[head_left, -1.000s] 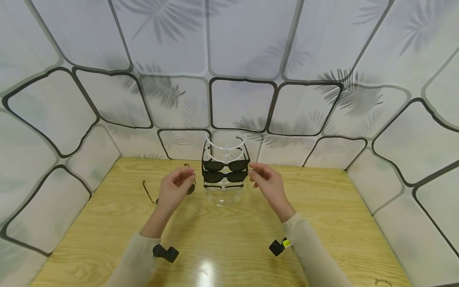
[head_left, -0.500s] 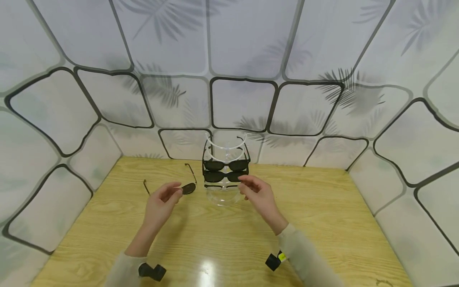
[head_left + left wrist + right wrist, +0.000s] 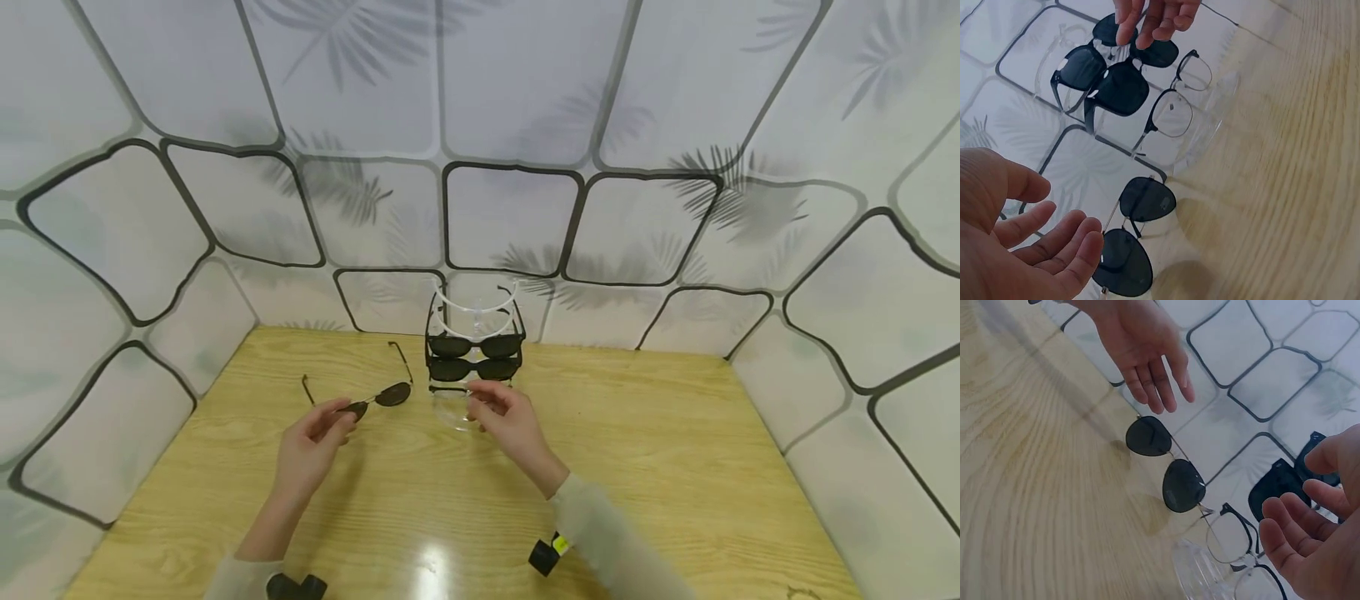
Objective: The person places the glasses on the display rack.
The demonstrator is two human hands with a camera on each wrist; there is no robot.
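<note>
Aviator-style sunglasses with dark lenses [image 3: 393, 394] lie unfolded on the wooden table, left of a clear eyewear stand [image 3: 450, 414]. My left hand [image 3: 309, 454] hovers by their left lens, fingers loosely bent and holding nothing; the right wrist view has a gap between the fingertips and the frame. My right hand [image 3: 516, 427] is in front of the stand's lower part, relaxed, partly hiding the black-browed clear-lens glasses [image 3: 1171, 112] there. Above these, two pairs of black sunglasses [image 3: 498, 347] sit on the stand, one over the other.
Empty white-edged arms [image 3: 476, 310] top the stand, close to the patterned backdrop [image 3: 510, 221]. Backdrop cloth also rises along both sides of the wooden table [image 3: 660, 450]. A wrist camera [image 3: 543, 557] sticks out from the right sleeve.
Both hands have shifted left and down. The left hand has moved from over the aviators to their left lens; the right hand from beside the stand to its front. The eyewear has stayed put.
</note>
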